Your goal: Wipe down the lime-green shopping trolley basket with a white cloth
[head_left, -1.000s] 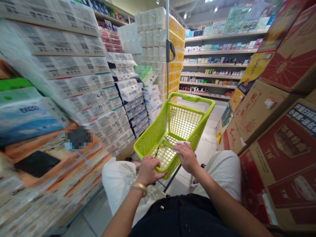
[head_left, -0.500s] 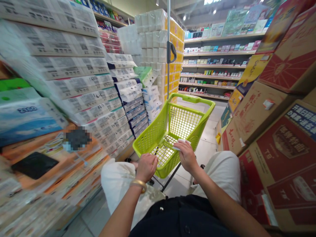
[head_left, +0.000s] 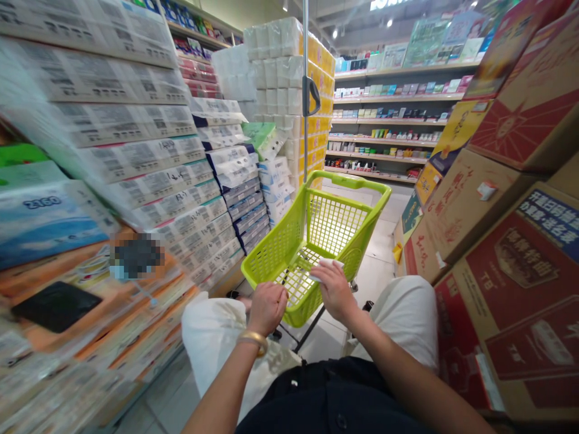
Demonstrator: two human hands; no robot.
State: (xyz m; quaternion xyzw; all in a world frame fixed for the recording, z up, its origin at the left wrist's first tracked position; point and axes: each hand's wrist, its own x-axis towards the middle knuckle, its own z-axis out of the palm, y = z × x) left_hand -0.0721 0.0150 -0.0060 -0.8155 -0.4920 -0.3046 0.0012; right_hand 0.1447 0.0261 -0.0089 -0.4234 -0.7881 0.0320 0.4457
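Note:
A lime green shopping cart basket (head_left: pixel 271 253) stands in the aisle right in front of my knees, with a metal pole (head_left: pixel 306 90) rising from it. My left hand (head_left: pixel 266 306) is closed over the basket's near rim. My right hand (head_left: pixel 333 289) rests on the near right rim, its fingers pressed onto a white cloth (head_left: pixel 326 265) that lies against the green plastic. A gold bracelet (head_left: pixel 254 341) sits on my left wrist.
Stacked tissue and toilet paper packs (head_left: pixel 149 175) wall the left side. Brown and red cardboard boxes (head_left: pixel 497 229) are piled on the right. Shelves of small goods (head_left: pixel 389 132) cross the aisle's far end. Pale floor tiles (head_left: pixel 380 265) show past the cart.
The cart has shifted slightly left and nearer. My left hand moved up along the near rim, and my right hand slid the white cloth a little along the rim.

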